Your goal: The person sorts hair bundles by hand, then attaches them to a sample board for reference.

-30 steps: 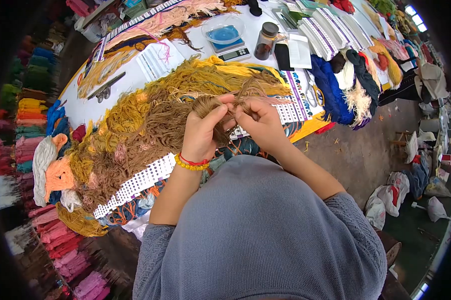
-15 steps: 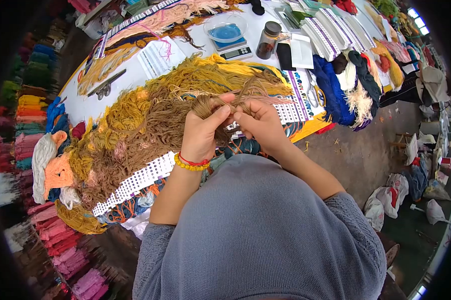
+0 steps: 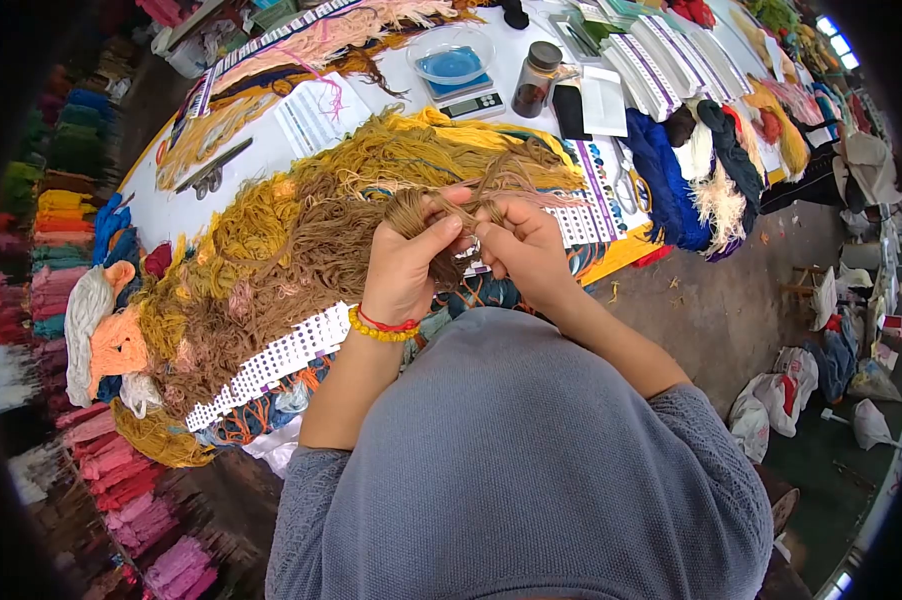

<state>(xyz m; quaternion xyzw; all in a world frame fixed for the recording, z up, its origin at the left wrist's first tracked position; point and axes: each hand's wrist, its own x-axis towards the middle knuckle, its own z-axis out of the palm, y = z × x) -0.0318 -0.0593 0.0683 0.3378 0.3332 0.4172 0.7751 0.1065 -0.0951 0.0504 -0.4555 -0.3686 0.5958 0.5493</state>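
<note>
A light brown bundle of yarn point(image 3: 407, 212) is wrapped in the fingers of my left hand point(image 3: 411, 255), which wears a red and a yellow bracelet. Beside it, my right hand point(image 3: 523, 250) pinches strands of the same yarn between thumb and fingers. The fingertips of both hands nearly meet. Under and beyond them lies a large heap of brown yarn point(image 3: 316, 250) and mustard yarn point(image 3: 371, 150). Punched white cards point(image 3: 281, 362) run along the near edge of the heap.
Scissors point(image 3: 626, 188) lie right of the heap. Farther back stand a scale point(image 3: 474, 104) with a bowl of blue material point(image 3: 449, 66) and a dark jar point(image 3: 537, 80). Blue yarn point(image 3: 654, 175) hangs over the table's right edge. Bags point(image 3: 773, 395) rest on the floor.
The thumb and fingers of my right hand have shifted slightly at the strands. My left hand stays in place around the bundle.
</note>
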